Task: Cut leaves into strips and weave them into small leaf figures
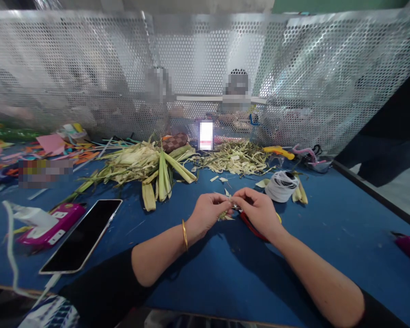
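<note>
Yellow-green leaves [139,157], blue tabletop [198,278]

Left hand [206,213], right hand [257,212] (husk [225,216] between, perhaps)

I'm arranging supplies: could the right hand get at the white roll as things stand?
Probably yes: the white roll sits just beyond the right hand, nothing visible between them, though that hand is busy beside the left hand.
</note>
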A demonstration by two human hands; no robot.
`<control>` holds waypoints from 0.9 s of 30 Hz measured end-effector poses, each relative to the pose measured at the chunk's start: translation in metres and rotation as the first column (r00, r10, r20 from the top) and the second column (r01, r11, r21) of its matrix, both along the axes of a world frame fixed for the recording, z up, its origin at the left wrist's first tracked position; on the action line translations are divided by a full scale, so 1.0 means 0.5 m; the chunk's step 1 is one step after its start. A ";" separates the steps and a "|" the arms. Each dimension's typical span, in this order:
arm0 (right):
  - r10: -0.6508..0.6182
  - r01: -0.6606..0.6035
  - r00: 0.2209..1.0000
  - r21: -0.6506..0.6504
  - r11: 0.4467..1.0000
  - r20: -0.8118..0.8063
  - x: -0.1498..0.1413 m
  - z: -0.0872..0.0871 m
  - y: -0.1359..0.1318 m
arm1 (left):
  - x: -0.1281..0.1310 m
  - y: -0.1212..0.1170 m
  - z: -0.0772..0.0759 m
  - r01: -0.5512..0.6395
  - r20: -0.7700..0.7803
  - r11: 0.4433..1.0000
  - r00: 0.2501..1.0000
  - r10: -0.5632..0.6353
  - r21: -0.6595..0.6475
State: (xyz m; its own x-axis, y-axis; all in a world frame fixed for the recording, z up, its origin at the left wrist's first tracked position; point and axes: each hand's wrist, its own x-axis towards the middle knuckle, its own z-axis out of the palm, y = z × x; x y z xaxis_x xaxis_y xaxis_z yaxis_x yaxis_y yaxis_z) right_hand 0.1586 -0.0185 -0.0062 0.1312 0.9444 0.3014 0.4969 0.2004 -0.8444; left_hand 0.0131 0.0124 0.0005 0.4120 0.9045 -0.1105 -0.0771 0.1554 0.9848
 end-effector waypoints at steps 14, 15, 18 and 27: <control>-0.275 0.288 0.953 0.094 0.953 -0.128 0.031 0.012 0.010 | -0.005 0.012 -0.005 -0.097 -0.003 0.995 0.995 0.097 -0.002; -0.268 0.279 0.957 0.095 0.956 -0.113 0.024 0.015 0.005 | -0.006 0.014 -0.007 -0.127 0.025 0.992 0.991 0.128 -0.019; -0.147 0.148 0.987 0.029 0.989 -0.059 -0.004 0.016 -0.009 | -0.007 0.016 -0.008 -0.188 0.130 0.974 0.970 0.204 -0.125; -0.012 0.001 0.989 -0.077 0.997 -0.144 -0.056 -0.023 0.002 | -0.007 0.009 0.000 -0.161 0.231 0.959 0.949 0.215 -0.232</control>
State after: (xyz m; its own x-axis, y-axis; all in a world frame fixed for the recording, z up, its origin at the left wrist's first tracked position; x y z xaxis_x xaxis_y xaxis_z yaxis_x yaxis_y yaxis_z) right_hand 0.1308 -0.0176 -0.0176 0.1744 0.9629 0.2061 0.3698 0.1300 -0.9200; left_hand 0.0099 0.0170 0.0003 0.2753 0.9360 -0.2193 -0.3658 0.3130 0.8765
